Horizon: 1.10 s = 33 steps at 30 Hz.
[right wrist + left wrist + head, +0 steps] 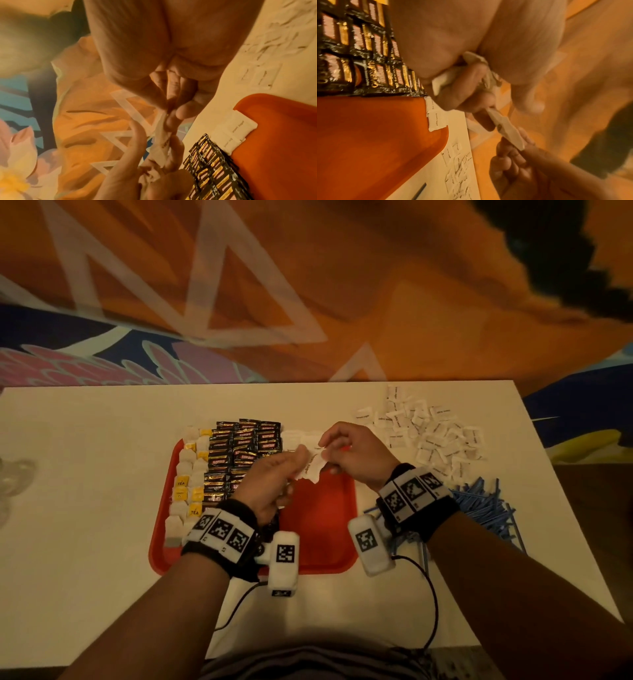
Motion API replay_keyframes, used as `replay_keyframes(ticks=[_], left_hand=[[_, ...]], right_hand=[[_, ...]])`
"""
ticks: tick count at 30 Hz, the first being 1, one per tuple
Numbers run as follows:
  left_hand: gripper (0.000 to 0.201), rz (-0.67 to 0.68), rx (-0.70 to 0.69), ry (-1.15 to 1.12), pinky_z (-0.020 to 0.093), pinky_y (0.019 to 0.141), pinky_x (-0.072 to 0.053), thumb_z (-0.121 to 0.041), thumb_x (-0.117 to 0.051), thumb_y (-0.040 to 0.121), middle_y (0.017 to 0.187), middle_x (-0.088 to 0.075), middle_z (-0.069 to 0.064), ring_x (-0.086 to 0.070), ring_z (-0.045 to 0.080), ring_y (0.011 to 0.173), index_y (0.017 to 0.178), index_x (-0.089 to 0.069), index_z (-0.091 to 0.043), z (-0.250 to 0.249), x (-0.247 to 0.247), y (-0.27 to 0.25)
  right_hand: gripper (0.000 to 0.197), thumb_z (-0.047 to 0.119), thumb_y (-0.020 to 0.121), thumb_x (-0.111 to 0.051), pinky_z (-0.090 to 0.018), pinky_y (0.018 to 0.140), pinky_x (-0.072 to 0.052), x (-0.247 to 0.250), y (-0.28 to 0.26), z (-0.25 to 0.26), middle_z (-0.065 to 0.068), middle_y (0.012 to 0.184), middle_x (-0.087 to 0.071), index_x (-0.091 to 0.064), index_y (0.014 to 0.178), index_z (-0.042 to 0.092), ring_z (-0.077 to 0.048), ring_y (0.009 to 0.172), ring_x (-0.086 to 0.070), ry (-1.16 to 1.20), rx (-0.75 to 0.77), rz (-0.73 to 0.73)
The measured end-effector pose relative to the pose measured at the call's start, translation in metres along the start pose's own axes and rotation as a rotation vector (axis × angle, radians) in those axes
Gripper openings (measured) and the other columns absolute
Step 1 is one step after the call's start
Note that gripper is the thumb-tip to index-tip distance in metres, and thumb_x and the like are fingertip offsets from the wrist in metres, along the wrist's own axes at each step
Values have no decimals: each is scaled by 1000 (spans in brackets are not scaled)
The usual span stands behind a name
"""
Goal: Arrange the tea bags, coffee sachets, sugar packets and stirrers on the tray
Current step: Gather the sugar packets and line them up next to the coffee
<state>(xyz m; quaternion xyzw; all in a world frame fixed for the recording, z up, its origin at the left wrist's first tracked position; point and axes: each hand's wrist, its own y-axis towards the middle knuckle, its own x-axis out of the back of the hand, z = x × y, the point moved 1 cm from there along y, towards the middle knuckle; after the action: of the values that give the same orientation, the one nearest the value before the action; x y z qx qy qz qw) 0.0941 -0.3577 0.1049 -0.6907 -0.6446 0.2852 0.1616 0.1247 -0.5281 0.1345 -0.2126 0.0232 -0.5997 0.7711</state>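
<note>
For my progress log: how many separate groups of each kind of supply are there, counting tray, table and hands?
Tea bags: 1, on the tray.
Coffee sachets: 1, on the tray.
Sugar packets: 3, a row on the tray, a bunch in the left hand and right hand, a pile on the table.
Stirrers: 1, on the table.
Total: 6.

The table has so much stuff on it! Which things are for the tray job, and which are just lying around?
For the job:
red tray
tea bags
coffee sachets
sugar packets pile
sugar packets in both hands
blue stirrers

Just lying about:
black cable
clear glass thing at the table's left edge
</note>
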Motion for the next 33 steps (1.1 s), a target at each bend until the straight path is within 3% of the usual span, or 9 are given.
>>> replay_keyframes(ticks=[3,6,10,15,17,20,24,27,33], left_hand=[[26,-44,-76,67,19,39,-24,-26,-73,88,73,-53,1,-41,10,50,103,-70,-4,-2,-2,-2],[22,-84,-108,-17,20,39,-29,-16,-71,90,74,-55,2,-47,9,56,107,-65,-2,-3,-1,-1],[18,-53,-108,-94,19,38,-30,-5,-64,93,82,-61,6,-56,10,64,110,-59,-4,-5,1,-2],[34,-48,-143,-46,19,37,-30,-13,-67,92,85,-64,4,-61,10,66,125,-58,-9,-7,5,-7],[28,-32,-151,-14,19,38,-30,-12,-66,94,84,-66,3,-61,10,67,121,-63,-15,-7,6,-9],[24,-14,-139,-21,20,40,-29,-16,-65,94,88,-67,5,-58,11,70,117,-68,-9,-5,8,-9],[17,-40,-137,-159,18,38,-29,-16,-61,96,80,-63,3,-50,10,64,108,-68,-6,-6,11,-9],[12,-33,-118,-233,17,37,-30,-15,-60,97,81,-65,3,-53,9,65,105,-67,-9,-6,14,-9],[23,-19,-98,-209,17,37,-31,-14,-63,94,91,-71,7,-62,10,73,115,-65,-6,-4,17,-9]], right_hand=[[17,2,83,-67,-39,73,-56,5,1,2,8,63,-64,-65,79,19,-16,65,-69,-39,47,-178],[11,13,82,-72,-37,74,-55,2,1,-3,6,73,-69,-65,83,22,-12,72,-69,89,26,-355],[19,24,76,-82,-30,67,-54,-17,-7,-6,3,82,-71,-66,85,22,-13,78,-67,125,-27,-52],[8,19,88,-71,-28,61,-49,-20,-2,-6,-4,85,-70,-73,86,11,-14,78,-61,223,-34,-154],[12,20,91,-67,-28,59,-48,-23,1,-7,-4,84,-70,-73,85,11,-15,78,-62,222,-51,-137],[20,24,93,-65,-29,59,-48,-27,3,-4,-7,82,-67,-69,75,16,-18,77,-60,154,-24,-117],[28,31,90,-67,-27,58,-49,-31,2,-5,-18,87,-69,-67,84,4,-17,77,-61,163,16,-83],[11,17,90,-69,-24,55,-48,-34,0,-6,-8,81,-66,-67,80,11,-13,75,-60,199,33,-71],[27,20,101,-50,-28,54,-46,-43,5,-7,-7,84,-63,-60,77,14,-16,75,-59,341,-60,-69]])
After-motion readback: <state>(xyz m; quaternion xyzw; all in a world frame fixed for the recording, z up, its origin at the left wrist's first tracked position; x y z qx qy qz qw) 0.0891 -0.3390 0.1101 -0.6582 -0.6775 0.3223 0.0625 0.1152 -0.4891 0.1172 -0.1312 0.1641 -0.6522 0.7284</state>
